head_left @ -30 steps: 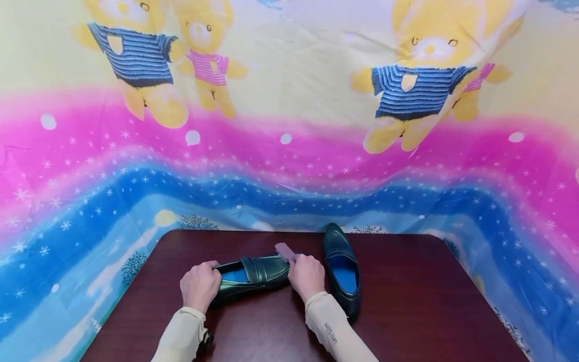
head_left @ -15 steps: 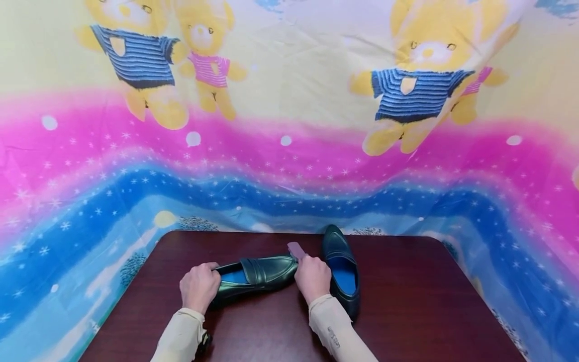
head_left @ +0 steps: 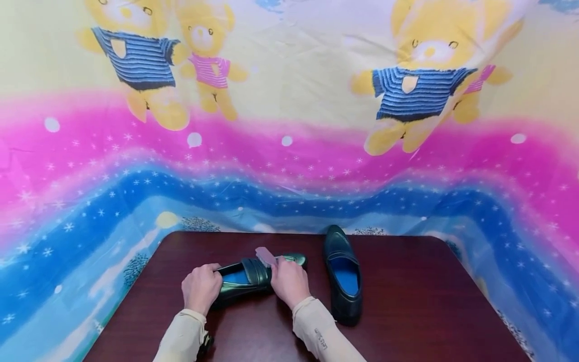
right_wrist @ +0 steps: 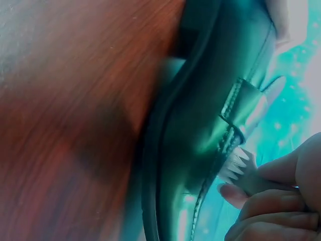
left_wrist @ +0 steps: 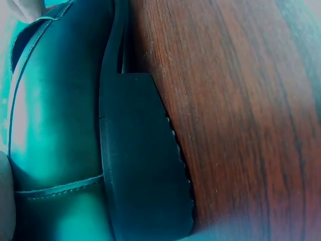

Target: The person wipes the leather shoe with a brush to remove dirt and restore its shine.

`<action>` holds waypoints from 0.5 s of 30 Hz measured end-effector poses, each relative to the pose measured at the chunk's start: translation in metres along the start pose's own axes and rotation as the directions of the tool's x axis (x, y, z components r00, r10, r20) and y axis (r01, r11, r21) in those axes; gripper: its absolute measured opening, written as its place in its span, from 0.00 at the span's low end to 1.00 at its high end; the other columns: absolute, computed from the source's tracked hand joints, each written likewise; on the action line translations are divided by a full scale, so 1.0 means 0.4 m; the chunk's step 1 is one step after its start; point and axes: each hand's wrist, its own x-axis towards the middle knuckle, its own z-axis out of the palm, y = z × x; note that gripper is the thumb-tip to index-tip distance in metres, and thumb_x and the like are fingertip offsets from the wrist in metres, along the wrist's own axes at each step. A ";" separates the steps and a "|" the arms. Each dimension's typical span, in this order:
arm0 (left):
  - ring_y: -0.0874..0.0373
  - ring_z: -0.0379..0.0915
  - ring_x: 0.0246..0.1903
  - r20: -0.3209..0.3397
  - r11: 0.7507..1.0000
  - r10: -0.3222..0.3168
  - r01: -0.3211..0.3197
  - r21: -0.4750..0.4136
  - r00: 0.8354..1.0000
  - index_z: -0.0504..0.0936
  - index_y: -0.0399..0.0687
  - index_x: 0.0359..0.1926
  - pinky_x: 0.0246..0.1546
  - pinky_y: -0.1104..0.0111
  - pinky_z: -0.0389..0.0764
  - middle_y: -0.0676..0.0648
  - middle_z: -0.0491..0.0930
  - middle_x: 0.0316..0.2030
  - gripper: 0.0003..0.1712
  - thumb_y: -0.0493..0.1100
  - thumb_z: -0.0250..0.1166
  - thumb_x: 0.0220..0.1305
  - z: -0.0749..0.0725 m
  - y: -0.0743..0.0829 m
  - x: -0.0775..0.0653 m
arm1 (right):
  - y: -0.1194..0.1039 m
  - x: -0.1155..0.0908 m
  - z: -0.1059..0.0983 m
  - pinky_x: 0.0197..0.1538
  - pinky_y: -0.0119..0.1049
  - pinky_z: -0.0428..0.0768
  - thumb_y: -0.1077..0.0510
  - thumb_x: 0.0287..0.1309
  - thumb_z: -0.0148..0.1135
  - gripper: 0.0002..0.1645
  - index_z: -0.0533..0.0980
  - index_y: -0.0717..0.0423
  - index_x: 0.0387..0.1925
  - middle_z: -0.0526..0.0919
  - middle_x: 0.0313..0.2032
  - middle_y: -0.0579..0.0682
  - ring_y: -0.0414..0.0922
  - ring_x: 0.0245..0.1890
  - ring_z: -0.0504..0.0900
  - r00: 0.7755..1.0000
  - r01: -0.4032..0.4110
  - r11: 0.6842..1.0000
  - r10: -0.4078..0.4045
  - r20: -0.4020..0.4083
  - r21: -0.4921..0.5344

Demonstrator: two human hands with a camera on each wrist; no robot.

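A dark loafer (head_left: pixel 258 275) with a blue insole lies on the table, toe to the right. At its heel end my left hand (head_left: pixel 201 287) grips the rim of the opening. My right hand (head_left: pixel 290 281) holds a small pinkish brush (head_left: pixel 266 256) over the front part of this shoe. In the right wrist view, the pale bristles (right_wrist: pixel 235 164) touch the upper near the strap, and my fingers are curled round the handle. The left wrist view has the shoe's heel block (left_wrist: pixel 145 155) close up; little of my left hand shows there.
The matching loafer (head_left: pixel 342 251) stands to the right of my right hand, toe toward the back edge. Both shoes are on a dark reddish-brown wooden table (head_left: pixel 420 291). Behind the table hangs a printed cloth (head_left: pixel 289 196) with teddy bears.
The brush in my right hand was at the toe and shifted slightly right, then came back left toward the strap. My left hand keeps its grip on the heel end.
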 end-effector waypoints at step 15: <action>0.55 0.65 0.13 -0.036 1.000 0.013 -0.014 -0.001 0.999 0.93 0.51 0.41 0.13 0.63 0.65 0.45 0.86 0.25 0.24 0.32 0.50 0.60 -0.002 0.001 0.000 | 0.073 -0.001 -0.006 0.26 0.49 0.81 0.51 0.65 0.69 0.12 0.86 0.54 0.30 0.84 0.22 0.54 0.51 0.19 0.80 0.995 -0.093 0.992 0.089 -0.054 -0.089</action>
